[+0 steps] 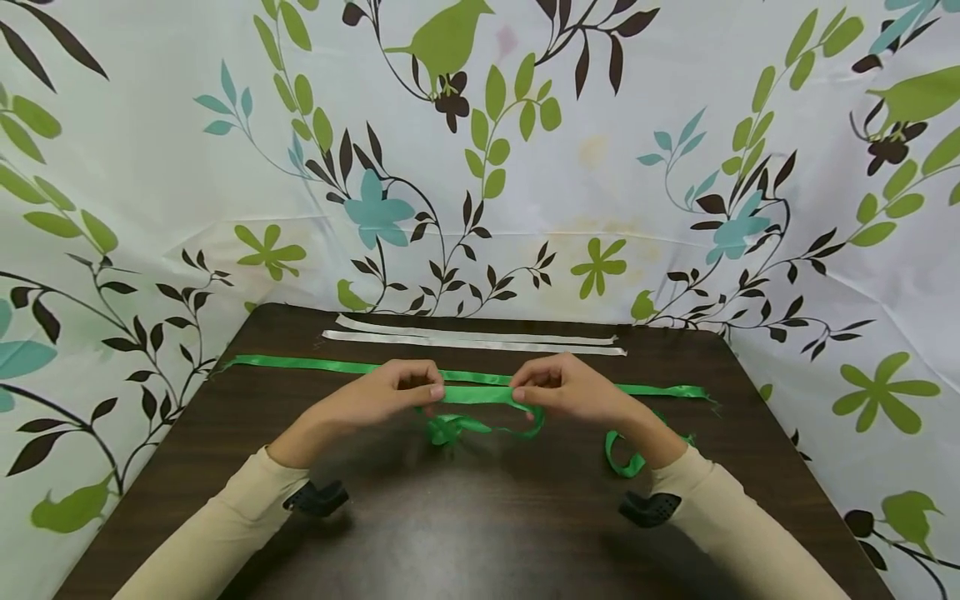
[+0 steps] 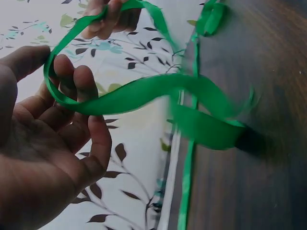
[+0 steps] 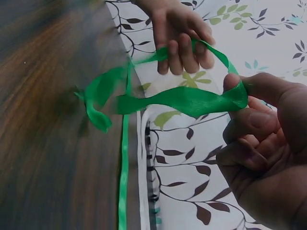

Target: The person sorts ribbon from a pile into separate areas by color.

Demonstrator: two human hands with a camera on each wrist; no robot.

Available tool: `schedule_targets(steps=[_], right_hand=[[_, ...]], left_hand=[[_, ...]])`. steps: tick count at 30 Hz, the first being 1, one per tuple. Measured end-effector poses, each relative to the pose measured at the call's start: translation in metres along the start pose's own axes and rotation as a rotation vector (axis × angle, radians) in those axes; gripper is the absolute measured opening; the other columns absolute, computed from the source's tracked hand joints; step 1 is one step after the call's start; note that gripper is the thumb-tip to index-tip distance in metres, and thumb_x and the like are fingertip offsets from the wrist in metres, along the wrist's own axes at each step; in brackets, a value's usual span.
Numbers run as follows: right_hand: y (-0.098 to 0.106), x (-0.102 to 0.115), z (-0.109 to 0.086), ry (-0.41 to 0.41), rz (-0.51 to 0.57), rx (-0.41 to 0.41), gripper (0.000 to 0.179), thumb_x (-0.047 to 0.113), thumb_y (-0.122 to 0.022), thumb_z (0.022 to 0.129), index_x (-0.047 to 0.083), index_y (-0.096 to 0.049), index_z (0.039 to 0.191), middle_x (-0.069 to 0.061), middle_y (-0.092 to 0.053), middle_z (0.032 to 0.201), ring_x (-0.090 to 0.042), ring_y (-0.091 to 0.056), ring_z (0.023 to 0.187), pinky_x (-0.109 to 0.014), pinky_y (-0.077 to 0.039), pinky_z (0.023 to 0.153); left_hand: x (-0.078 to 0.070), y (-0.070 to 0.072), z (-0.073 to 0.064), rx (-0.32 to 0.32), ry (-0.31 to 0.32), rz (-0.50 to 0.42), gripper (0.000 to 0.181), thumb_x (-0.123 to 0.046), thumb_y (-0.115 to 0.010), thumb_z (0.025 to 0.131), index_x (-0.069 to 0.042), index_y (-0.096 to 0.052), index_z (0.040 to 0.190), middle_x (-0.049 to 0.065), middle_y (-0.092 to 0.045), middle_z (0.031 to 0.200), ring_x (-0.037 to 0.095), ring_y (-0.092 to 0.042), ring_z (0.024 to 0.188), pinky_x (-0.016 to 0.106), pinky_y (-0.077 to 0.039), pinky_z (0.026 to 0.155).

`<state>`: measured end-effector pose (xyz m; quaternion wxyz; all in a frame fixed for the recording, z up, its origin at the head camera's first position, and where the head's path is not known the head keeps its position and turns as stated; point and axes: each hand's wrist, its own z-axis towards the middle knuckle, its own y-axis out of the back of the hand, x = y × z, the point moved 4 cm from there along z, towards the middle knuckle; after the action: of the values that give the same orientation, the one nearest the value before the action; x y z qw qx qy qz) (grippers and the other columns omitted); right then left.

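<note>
A green ribbon (image 1: 477,395) is stretched between both hands above the table. My left hand (image 1: 390,390) pinches its left end portion between thumb and fingers; in the left wrist view the ribbon (image 2: 139,95) bends around these fingertips. On the other side, my right hand (image 1: 566,387) pinches the ribbon between thumb and index finger, the other fingers curled, as the right wrist view shows with the ribbon (image 3: 192,101) running off leftward. Loose lengths of it hang below the hands, one bunched under the left hand, another curving beneath the right.
Behind the hands, a long green ribbon (image 1: 300,362) lies straight across the dark wooden table (image 1: 450,533). Two white ribbons (image 1: 375,337) lie side by side farther back. A curled green ribbon (image 1: 626,467) rests under the right wrist. Leaf-patterned cloth (image 1: 525,200) hangs behind the table.
</note>
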<state>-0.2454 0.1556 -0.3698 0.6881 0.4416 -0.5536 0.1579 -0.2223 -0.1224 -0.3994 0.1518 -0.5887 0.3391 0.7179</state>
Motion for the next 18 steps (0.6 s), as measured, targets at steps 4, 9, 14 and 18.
schedule_targets(steps=[4, 9, 14, 18], right_hand=[[0.008, 0.004, -0.008, -0.002, -0.014, -0.003, 0.014, 0.026, -0.066, 0.103, 0.017, -0.073, 0.109, -0.016, -0.069, 0.08, -0.023, -0.043, 0.053, -0.033, -0.038, 0.051], [0.018, 0.01, -0.018, 0.004, -0.041, -0.003, 0.01, 0.022, -0.067, 0.101, 0.016, -0.073, 0.107, -0.009, -0.069, 0.079, -0.026, -0.047, 0.056, -0.034, -0.038, 0.051], [0.027, 0.011, -0.028, 0.019, -0.043, 0.004, 0.007, 0.018, -0.067, 0.101, 0.013, -0.072, 0.105, -0.01, -0.069, 0.08, -0.025, -0.05, 0.059, -0.035, -0.04, 0.053], [0.033, 0.009, -0.035, 0.023, -0.074, -0.009, 0.006, 0.018, -0.068, 0.101, 0.014, -0.072, 0.104, -0.012, -0.069, 0.081, -0.024, -0.049, 0.059, -0.034, -0.04, 0.053]], left_hand=[[-0.008, 0.007, -0.008, -0.013, -0.013, 0.048, 0.02, -0.025, -0.059, 0.106, -0.006, -0.064, 0.106, 0.023, -0.06, 0.094, 0.039, -0.058, 0.086, 0.047, -0.047, 0.076], [-0.014, 0.016, -0.02, -0.04, 0.006, 0.062, 0.018, -0.027, -0.06, 0.106, -0.009, -0.065, 0.106, 0.02, -0.061, 0.095, 0.034, -0.059, 0.087, 0.049, -0.048, 0.077], [-0.013, 0.026, -0.033, -0.068, 0.044, 0.044, 0.014, -0.027, -0.061, 0.105, -0.014, -0.065, 0.104, 0.015, -0.063, 0.097, 0.04, -0.063, 0.089, 0.051, -0.051, 0.081], [-0.012, 0.032, -0.041, -0.083, 0.063, 0.063, 0.014, -0.027, -0.061, 0.105, -0.013, -0.065, 0.103, 0.016, -0.063, 0.098, 0.037, -0.064, 0.089, 0.048, -0.05, 0.083]])
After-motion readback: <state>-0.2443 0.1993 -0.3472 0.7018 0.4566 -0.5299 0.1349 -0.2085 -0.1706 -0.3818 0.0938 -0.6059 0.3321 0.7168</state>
